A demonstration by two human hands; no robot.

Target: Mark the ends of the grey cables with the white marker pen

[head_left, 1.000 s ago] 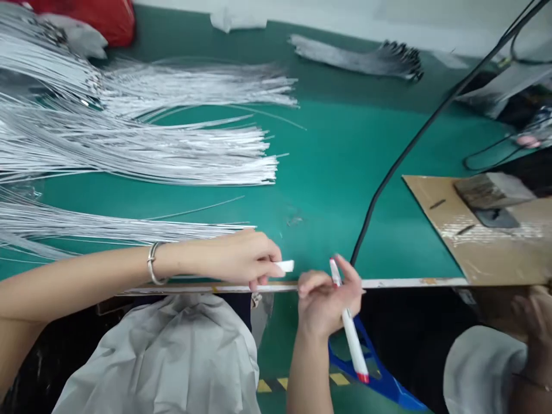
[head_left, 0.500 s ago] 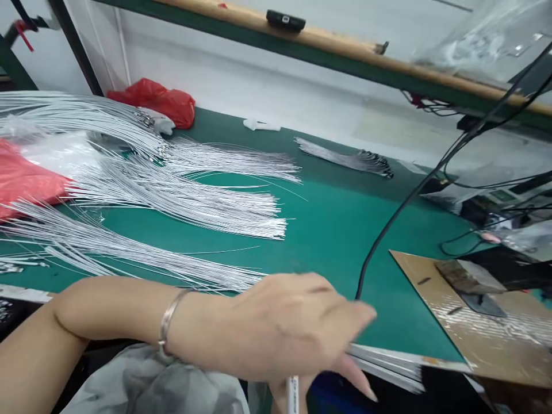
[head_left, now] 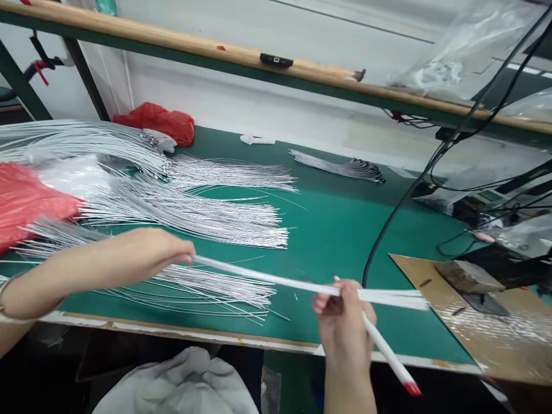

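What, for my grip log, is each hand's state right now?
Left hand: closed, holding the white strand bundle.
Right hand: closed, holding the same bundle and a red-tipped white pen.

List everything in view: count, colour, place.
bench: 1, green, middle
held wires: 1 bundle, white, centre front
pen: 1, white-red, front right
loose wires: uncountable, whitish, bench left
short wires: 1 bundle, grey, bench back
bags: 2, red, left
scrap: 1, white, bench back
shelf: 1, tan-green, top
small object: 1, black, shelf edge
clear plastic: several, colourless, left, right
cables: several, black, right
cardboard: 1, brown, bench right
block: 1, brownish, on cardboard
clutter: uncountable, mixed, far right
cloth: 1, grey, bottom
wall: 1, white, back
left hand: 1, bare, on held wires
right hand: 1, bare, on held wires, pen
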